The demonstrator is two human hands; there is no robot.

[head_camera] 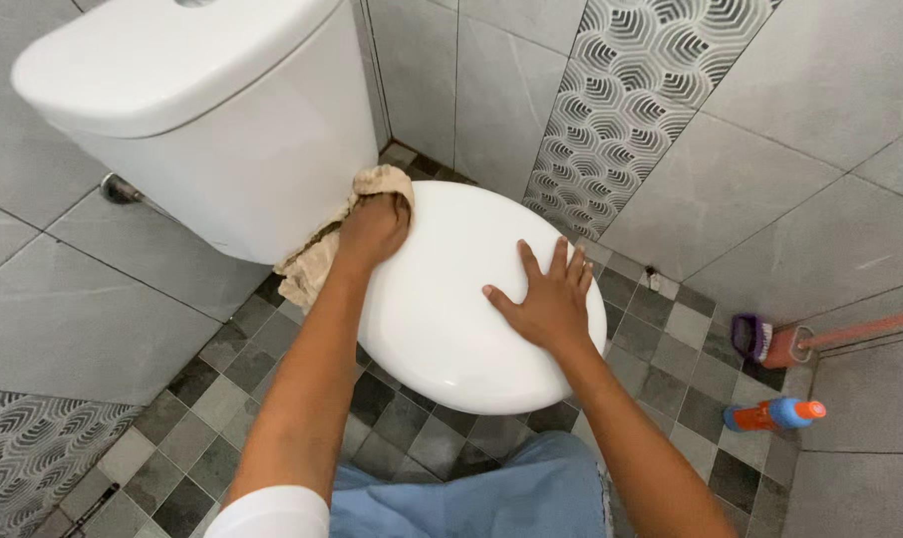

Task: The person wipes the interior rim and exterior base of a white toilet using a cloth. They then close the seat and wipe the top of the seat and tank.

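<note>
At the rear edge of the closed toilet lid (451,299), the left hand (372,229) presses a beige cloth (317,261) under curled fingers, while the right hand (549,299) lies flat mid-lid, fingers spread; the front looks clean and dry.

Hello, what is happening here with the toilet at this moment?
A person leans over a white toilet whose lid is closed. The left hand presses a beige cloth against the back edge of the lid, just under the tank. The right hand lies flat, fingers spread, on top of the lid. On the tiled floor to the right, a brush and an orange bottle with a blue neck lie by the wall.
</note>
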